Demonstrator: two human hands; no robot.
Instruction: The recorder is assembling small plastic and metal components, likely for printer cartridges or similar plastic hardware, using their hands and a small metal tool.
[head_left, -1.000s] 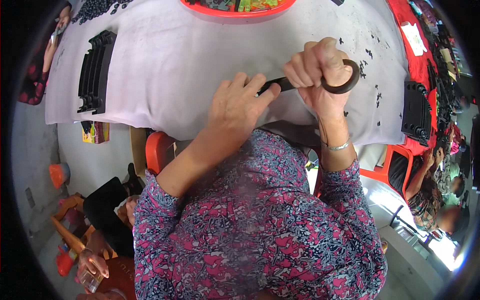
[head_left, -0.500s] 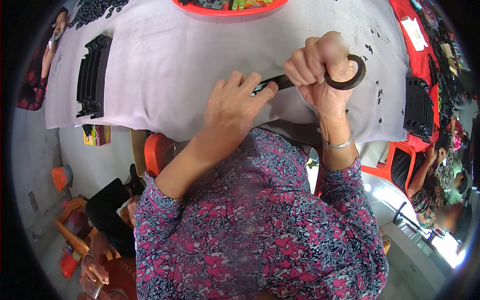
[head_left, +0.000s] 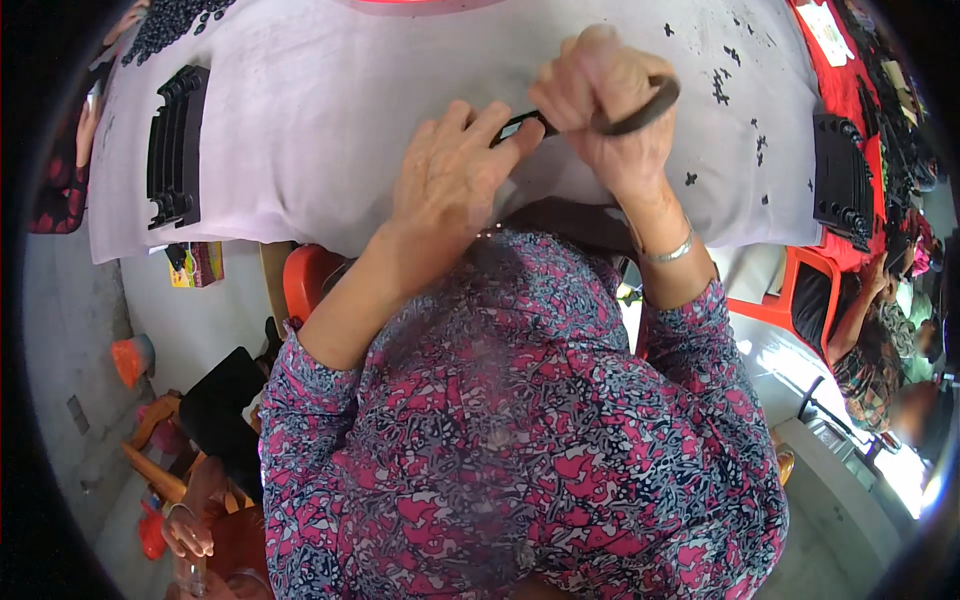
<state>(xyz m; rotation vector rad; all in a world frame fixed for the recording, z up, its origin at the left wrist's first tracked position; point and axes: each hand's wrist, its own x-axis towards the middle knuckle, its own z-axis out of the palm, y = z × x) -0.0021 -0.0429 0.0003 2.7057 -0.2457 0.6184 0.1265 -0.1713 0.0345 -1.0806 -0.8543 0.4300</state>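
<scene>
My right hand (head_left: 610, 110), raised over the near part of the table and blurred, is closed around a dark tool with a ring-shaped end (head_left: 648, 112). The ring sticks out on the right side of the fist. Toward the left, the tool meets a small black piece with a pale gap in it (head_left: 518, 130). My left hand (head_left: 440, 180) pinches that piece between thumb and fingers, its other fingers stretched out over the cloth. Fingers hide most of the piece and where it joins the tool.
On the pale tablecloth (head_left: 300, 120) stand black ribbed plastic parts, one at the left (head_left: 178, 150) and one at the right (head_left: 842, 180). Small black bits (head_left: 722, 88) lie scattered right of my hands. A dark heap (head_left: 170, 30) is far left. Another person's arm (head_left: 86, 130) reaches there.
My right fist has turned and shifted left with the ringed tool, drawing nearer my left hand. The left hand keeps its pinch. The view has shifted slightly, and the red tray is almost out of sight.
</scene>
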